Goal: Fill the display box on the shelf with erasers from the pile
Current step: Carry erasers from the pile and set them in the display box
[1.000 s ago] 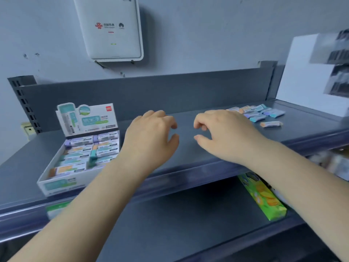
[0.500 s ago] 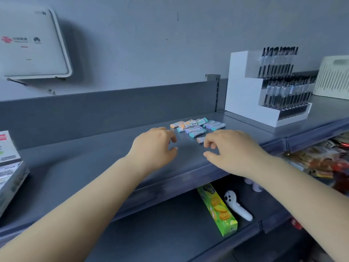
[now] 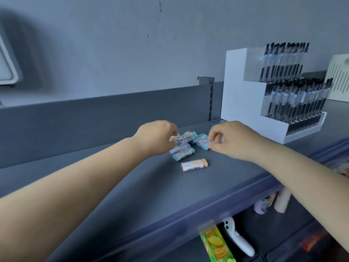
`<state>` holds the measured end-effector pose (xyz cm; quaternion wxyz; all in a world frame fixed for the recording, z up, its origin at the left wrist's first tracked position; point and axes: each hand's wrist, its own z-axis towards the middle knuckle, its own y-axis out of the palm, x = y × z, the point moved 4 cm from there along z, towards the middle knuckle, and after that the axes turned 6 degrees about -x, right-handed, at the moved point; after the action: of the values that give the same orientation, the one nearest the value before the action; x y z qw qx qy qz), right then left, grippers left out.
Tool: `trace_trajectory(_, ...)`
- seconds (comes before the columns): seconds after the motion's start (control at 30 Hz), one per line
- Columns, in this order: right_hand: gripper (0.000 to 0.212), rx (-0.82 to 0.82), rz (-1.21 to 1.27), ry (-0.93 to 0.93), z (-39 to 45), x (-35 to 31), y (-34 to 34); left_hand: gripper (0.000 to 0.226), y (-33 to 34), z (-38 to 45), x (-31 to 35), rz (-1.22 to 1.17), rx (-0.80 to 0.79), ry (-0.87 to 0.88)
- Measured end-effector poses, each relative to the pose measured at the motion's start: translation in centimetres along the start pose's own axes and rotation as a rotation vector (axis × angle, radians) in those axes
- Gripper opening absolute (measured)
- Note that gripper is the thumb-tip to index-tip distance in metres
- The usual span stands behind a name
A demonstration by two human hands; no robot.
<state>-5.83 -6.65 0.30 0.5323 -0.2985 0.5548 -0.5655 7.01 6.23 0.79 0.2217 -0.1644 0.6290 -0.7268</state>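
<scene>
A pile of several small erasers (image 3: 186, 146) in pastel paper sleeves lies on the grey shelf (image 3: 113, 186). My left hand (image 3: 156, 137) reaches into the pile's left side, its fingers pinching an eraser (image 3: 179, 140) with a barcode label. My right hand (image 3: 232, 140) is at the pile's right side, thumb and fingers closed on a teal-ended eraser (image 3: 206, 146). One orange-ended eraser (image 3: 194, 165) lies alone in front of the pile. The display box is out of view.
A white tiered stand of black pens (image 3: 279, 95) sits right of the pile, with a white slatted basket (image 3: 339, 80) behind it. On the lower shelf lie a green snack box (image 3: 217, 244) and a white controller (image 3: 238, 239). A white wall unit (image 3: 6, 67) is at far left.
The view has swung right, so the display box left the frame. Both hands moved forward onto the eraser pile and closed on erasers.
</scene>
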Motion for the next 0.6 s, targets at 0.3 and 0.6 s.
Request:
trace_trajectory(0.3,0.015,-0.131,0.07,-0.071,8.0,3.6,1.0,0.022,2.0,3.9,-0.8,-0.098,-0.148,-0.016)
trace_trajectory(0.6,0.026,-0.42,-0.039,-0.213,11.7,3.4,3.1,0.025,2.7,4.0,-2.1,-0.344,-0.179,-0.126)
